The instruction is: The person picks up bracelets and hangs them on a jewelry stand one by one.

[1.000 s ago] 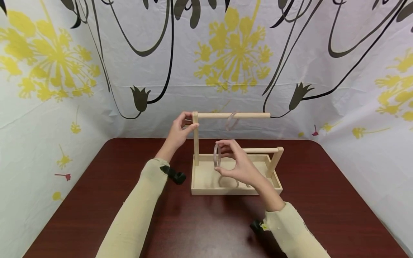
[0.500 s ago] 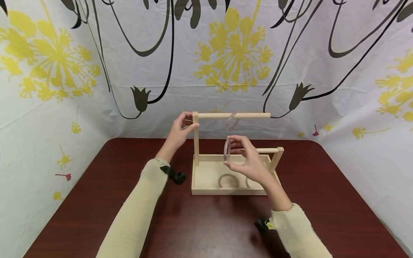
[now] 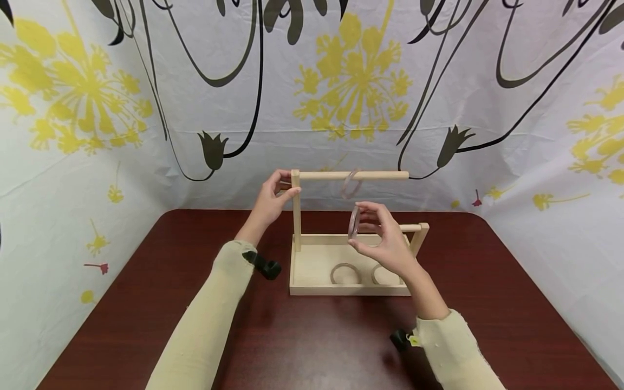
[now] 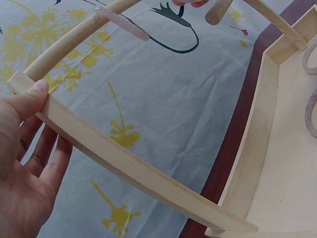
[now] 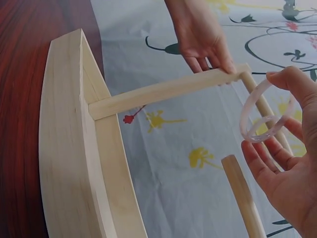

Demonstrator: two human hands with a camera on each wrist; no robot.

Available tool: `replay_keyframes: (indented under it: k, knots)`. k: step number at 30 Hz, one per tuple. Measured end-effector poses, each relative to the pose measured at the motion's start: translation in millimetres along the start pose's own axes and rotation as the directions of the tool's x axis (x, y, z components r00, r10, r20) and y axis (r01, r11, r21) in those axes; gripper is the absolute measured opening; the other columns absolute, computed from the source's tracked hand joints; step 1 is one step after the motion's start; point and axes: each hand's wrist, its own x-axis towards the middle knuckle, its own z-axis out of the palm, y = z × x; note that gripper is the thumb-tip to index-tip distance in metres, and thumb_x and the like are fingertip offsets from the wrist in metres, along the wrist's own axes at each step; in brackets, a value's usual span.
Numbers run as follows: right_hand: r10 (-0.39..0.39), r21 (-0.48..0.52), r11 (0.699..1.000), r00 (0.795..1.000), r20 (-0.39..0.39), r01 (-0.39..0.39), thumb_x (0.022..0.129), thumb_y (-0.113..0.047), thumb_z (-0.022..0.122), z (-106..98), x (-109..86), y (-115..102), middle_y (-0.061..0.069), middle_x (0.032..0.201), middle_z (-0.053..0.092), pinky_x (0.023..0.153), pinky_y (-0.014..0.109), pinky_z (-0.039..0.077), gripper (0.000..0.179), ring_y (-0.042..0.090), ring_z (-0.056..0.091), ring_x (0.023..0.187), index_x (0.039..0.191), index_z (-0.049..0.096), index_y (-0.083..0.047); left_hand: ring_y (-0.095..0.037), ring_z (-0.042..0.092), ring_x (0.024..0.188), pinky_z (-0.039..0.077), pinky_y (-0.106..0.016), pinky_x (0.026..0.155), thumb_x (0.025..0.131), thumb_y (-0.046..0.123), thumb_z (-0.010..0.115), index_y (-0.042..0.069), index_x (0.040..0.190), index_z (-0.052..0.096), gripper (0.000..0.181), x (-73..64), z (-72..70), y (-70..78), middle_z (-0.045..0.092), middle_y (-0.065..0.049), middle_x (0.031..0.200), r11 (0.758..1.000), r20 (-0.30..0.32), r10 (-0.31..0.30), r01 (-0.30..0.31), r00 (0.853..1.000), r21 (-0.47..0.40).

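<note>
My left hand (image 3: 272, 197) holds the top of the tall post (image 3: 296, 219) of a wooden bangle stand, thumb in front and fingers behind. A translucent pinkish bangle (image 3: 352, 225) is pinched between thumb and fingertips of my right hand (image 3: 386, 241), upright and nearly edge-on in the head view. It is below the upper rod (image 3: 380, 175), apart from it. Another pale bangle (image 3: 344, 189) hangs on that rod, around its middle. In the right wrist view the held bangle (image 5: 244, 116) overlaps the hanging one.
Two more bangles, one left (image 3: 345, 265) and one right (image 3: 373, 274), lie in the stand's shallow tray (image 3: 341, 291). A lower rod (image 3: 408, 228) joins a short post at the right, partly behind my right hand. The stand sits on a dark red table (image 3: 234, 336) before a patterned cloth.
My right hand has moved right and slightly up with its bangle, uncovering the bangles in the tray. The left hand has stayed on the post.
</note>
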Motion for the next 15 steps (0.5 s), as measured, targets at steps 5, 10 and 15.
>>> replay_keyframes:
  k: [5, 10, 15]
  knots:
    - [0.003, 0.001, 1.000, 1.000, -0.013, -0.003, 0.075, 0.012, 0.079, -3.6, -1.4, 1.2, 0.015, 0.129, 0.055, 0.095, 0.020, 0.053, 0.074, 0.009, 0.058, 0.112, 0.140, 0.045, -0.001, -0.041, 0.060, 0.113, 0.049, -0.040, 0.089, 0.097, 0.007, 0.064, -0.005, 0.129, 0.051, 0.037, -0.3, 0.4, 0.2, 0.056, -0.026, 0.126, 1.000, 0.003, -0.012, 0.012, 1.000, -0.006]
    - [-0.006, 0.001, 1.000, 0.999, -0.032, 0.006, 0.075, 0.013, 0.079, -7.3, -1.8, 1.7, 0.015, 0.130, 0.054, 0.096, 0.020, 0.053, 0.075, 0.009, 0.057, 0.113, 0.140, 0.045, 0.000, -0.040, 0.060, 0.112, 0.049, -0.040, 0.090, 0.097, 0.008, 0.064, -0.004, 0.128, 0.052, 0.035, -0.6, -0.1, 0.6, 0.057, -0.025, 0.124, 1.000, 0.001, -0.010, 0.010, 1.000, 0.006]
    - [-0.010, -0.014, 1.000, 0.998, -0.063, 0.009, 0.074, 0.013, 0.079, -10.6, -2.2, 3.5, 0.014, 0.131, 0.053, 0.097, 0.026, 0.054, 0.075, 0.011, 0.058, 0.113, 0.140, 0.046, 0.000, -0.040, 0.060, 0.111, 0.049, -0.040, 0.089, 0.097, 0.007, 0.064, -0.004, 0.126, 0.052, 0.034, -0.7, -0.2, 0.7, 0.057, -0.025, 0.123, 1.000, -0.002, -0.002, 0.002, 1.000, 0.002]
